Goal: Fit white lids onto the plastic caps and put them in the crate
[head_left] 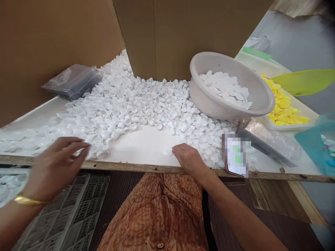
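Over the left part of the table edge, my left hand (56, 165) is bent with thumb and fingertips drawn together. It is slightly blurred, and whether the white between its fingers is a held piece or the heap behind is unclear. My right hand (190, 158) pinches at the front of the bare patch, where a small white cup-shaped plastic piece (168, 152) shows at its fingertips. A wide heap of similar glossy white pieces (146, 99) curves around that patch of white tabletop (143, 144).
A grey basin (209, 101) holding flat white pieces tilts on the heap's right. Beyond are a tray of yellow pieces (281, 104), plastic-wrapped packs (272, 139) and a phone (237, 157). Cardboard (178, 38) stands behind; another pack (73, 82) lies left. Crates (89, 205) sit below.
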Action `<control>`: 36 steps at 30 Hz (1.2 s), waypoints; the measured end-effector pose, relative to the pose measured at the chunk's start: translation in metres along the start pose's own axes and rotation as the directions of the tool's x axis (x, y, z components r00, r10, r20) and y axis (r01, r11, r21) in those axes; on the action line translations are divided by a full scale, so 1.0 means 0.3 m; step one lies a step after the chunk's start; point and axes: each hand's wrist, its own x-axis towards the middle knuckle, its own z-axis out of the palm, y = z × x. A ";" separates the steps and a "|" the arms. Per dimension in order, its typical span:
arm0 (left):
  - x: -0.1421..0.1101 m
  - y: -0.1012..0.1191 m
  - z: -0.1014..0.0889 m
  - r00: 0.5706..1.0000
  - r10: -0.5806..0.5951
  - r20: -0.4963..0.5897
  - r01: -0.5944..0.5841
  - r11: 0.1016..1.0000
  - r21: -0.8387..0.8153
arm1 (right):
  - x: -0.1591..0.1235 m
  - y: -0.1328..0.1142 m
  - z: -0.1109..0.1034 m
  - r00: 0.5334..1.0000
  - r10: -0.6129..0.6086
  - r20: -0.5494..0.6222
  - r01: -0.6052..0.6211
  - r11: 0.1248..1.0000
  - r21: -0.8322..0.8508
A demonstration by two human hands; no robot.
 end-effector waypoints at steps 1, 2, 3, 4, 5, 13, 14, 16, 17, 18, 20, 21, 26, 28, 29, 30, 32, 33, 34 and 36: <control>0.013 0.048 0.036 0.997 0.066 0.039 -0.063 0.996 -0.065 | 0.002 -0.002 0.000 0.999 0.041 -0.021 -0.040 0.999 0.024; 0.024 0.104 0.072 0.985 0.148 0.094 -0.132 0.979 -0.153 | 0.006 -0.004 -0.002 0.996 0.080 -0.043 -0.078 0.995 0.060; 0.037 0.163 0.106 0.959 0.238 0.153 -0.195 0.948 -0.252 | 0.010 -0.008 -0.006 0.990 0.121 -0.066 -0.114 0.988 0.102; 0.050 0.223 0.139 0.922 0.331 0.201 -0.251 0.907 -0.339 | 0.014 -0.012 -0.013 0.983 0.165 -0.085 -0.152 0.978 0.146; 0.065 0.282 0.172 0.877 0.418 0.238 -0.309 0.868 -0.389 | 0.018 -0.015 -0.022 0.973 0.208 -0.099 -0.187 0.965 0.185; 0.201 0.545 0.361 0.494 0.791 0.360 -0.690 0.609 -0.392 | -0.041 0.063 -0.125 0.756 0.612 -0.235 -0.453 0.747 0.487; 0.209 0.550 0.367 0.502 0.780 0.373 -0.686 0.622 -0.378 | -0.059 0.080 -0.135 0.734 0.649 -0.202 -0.478 0.704 0.524; 0.221 0.544 0.367 0.592 0.711 0.380 -0.618 0.703 -0.353 | -0.087 0.110 -0.159 0.719 0.678 -0.155 -0.502 0.661 0.558; 0.225 0.534 0.362 0.660 0.647 0.381 -0.543 0.762 -0.352 | -0.094 0.127 -0.176 0.716 0.675 -0.175 -0.500 0.672 0.546; 0.229 0.520 0.355 0.727 0.561 0.396 -0.442 0.823 -0.356 | -0.094 0.147 -0.198 0.711 0.664 -0.230 -0.490 0.703 0.516; 0.235 0.486 0.344 0.799 0.372 0.473 -0.204 0.907 -0.369 | -0.070 0.204 -0.257 0.675 0.605 -0.423 -0.452 0.791 0.411; 0.237 0.468 0.341 0.802 0.300 0.516 -0.105 0.922 -0.372 | -0.047 0.245 -0.293 0.640 0.562 -0.524 -0.438 0.827 0.352; 0.244 0.419 0.347 0.815 0.199 0.544 0.042 0.916 -0.398 | 0.122 0.530 -0.479 0.580 0.636 -0.509 -0.682 0.721 0.125; 0.241 0.429 0.339 0.797 0.217 0.564 0.025 0.921 -0.389 | 0.186 0.632 -0.518 0.581 0.782 -0.224 -0.803 0.596 0.001; 0.237 0.438 0.332 0.784 0.234 0.575 0.003 0.925 -0.380 | 0.213 0.672 -0.525 0.572 0.813 -0.110 -0.819 0.573 -0.033; 0.232 0.448 0.324 0.775 0.252 0.580 -0.024 0.928 -0.371 | 0.236 0.703 -0.527 0.565 0.825 -0.010 -0.824 0.564 -0.054; 0.223 0.466 0.308 0.768 0.284 0.574 -0.072 0.929 -0.364 | 0.267 0.742 -0.521 0.550 0.827 0.115 -0.827 0.559 -0.063; 0.220 0.473 0.302 0.770 0.292 0.567 -0.083 0.927 -0.365 | 0.277 0.754 -0.517 0.534 0.829 0.166 -0.832 0.550 -0.072; 0.219 0.477 0.298 0.778 0.291 0.557 -0.084 0.926 -0.368 | 0.284 0.762 -0.515 0.516 0.830 0.212 -0.837 0.542 -0.082; 0.225 0.482 0.295 0.794 0.282 0.538 -0.067 0.921 -0.384 | 0.295 0.775 -0.515 0.498 0.818 0.287 -0.837 0.541 -0.088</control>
